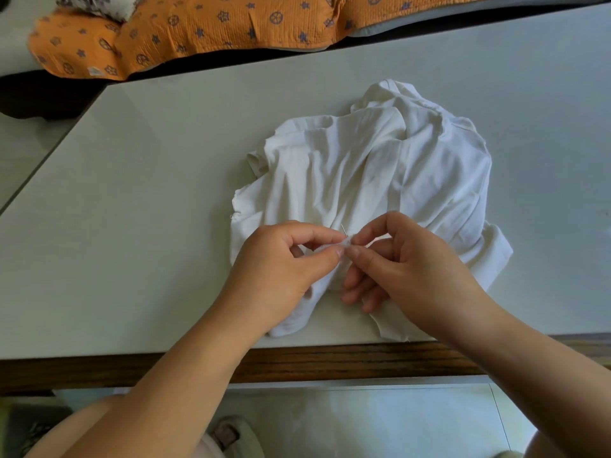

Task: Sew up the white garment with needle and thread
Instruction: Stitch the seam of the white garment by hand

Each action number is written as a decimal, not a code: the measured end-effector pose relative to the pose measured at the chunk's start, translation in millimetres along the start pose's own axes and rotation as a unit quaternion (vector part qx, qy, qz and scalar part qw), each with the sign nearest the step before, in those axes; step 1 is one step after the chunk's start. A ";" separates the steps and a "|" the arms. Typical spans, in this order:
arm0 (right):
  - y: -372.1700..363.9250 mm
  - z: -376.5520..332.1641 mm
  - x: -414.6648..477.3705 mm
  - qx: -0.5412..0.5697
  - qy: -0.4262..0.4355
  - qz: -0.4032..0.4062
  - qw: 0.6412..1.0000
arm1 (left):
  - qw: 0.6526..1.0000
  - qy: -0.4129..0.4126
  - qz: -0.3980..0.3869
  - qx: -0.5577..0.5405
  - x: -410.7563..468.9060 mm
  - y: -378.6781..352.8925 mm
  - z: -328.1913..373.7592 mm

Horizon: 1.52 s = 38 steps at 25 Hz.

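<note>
A crumpled white garment (373, 166) lies on the pale table (148, 180), reaching the near edge. My left hand (281, 276) pinches a small fold of the garment between thumb and forefinger. My right hand (406, 262) meets it fingertip to fingertip and pinches a thin needle (344, 230), whose tip sticks up just above the fold. The thread is too fine to make out.
An orange cushion cover (198, 31) with blue star and wheel prints lies beyond the table's far edge. The table has a dark wooden front edge (330, 361). Pale floor tiles (380, 421) show below it.
</note>
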State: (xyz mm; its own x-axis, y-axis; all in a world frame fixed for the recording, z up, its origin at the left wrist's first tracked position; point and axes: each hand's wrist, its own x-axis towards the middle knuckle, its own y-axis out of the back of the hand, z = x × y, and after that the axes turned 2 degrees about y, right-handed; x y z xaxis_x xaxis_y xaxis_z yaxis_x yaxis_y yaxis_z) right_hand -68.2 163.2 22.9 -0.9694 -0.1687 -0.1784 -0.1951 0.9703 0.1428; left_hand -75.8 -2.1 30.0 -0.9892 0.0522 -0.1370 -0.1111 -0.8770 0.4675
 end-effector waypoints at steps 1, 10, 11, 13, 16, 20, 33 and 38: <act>-0.2 0.5 0.3 0.015 0.003 0.002 1.000 | 1.000 -0.011 0.001 0.008 0.0 -1.2 -0.6; 1.8 -0.6 0.7 -0.039 0.034 0.042 0.998 | 0.998 -0.044 0.004 0.044 1.4 -3.3 -1.5; 4.2 -1.5 2.3 -0.074 0.050 0.060 0.994 | 0.999 -0.035 0.001 0.039 1.3 -2.3 -0.4; 9.9 -3.8 7.6 -0.075 0.061 0.098 0.990 | 0.999 -0.018 -0.012 0.034 0.3 -0.9 1.3; 20.3 -11.8 15.1 0.103 0.021 0.094 0.990 | 0.999 0.005 -0.042 0.019 -3.0 0.6 3.7; 31.3 -18.9 19.1 0.281 -0.002 0.043 0.959 | 0.999 0.030 -0.041 -0.007 -4.0 1.8 2.8; 33.9 -14.0 23.5 0.194 0.116 0.118 0.967 | 0.997 0.047 -0.058 0.008 -2.1 5.9 0.3; 24.8 -18.1 9.8 -0.034 0.080 0.024 0.996 | 0.998 0.033 -0.060 0.003 -1.4 9.3 0.2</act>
State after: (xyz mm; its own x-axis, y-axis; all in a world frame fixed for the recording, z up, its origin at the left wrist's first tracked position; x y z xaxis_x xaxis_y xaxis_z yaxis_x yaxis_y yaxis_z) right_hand -85.2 182.5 42.3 -0.9880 -0.1535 -0.0140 -0.1529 0.9648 0.2140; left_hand -75.4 -10.2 34.7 -0.9604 0.1252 -0.2490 -0.2291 -0.8636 0.4492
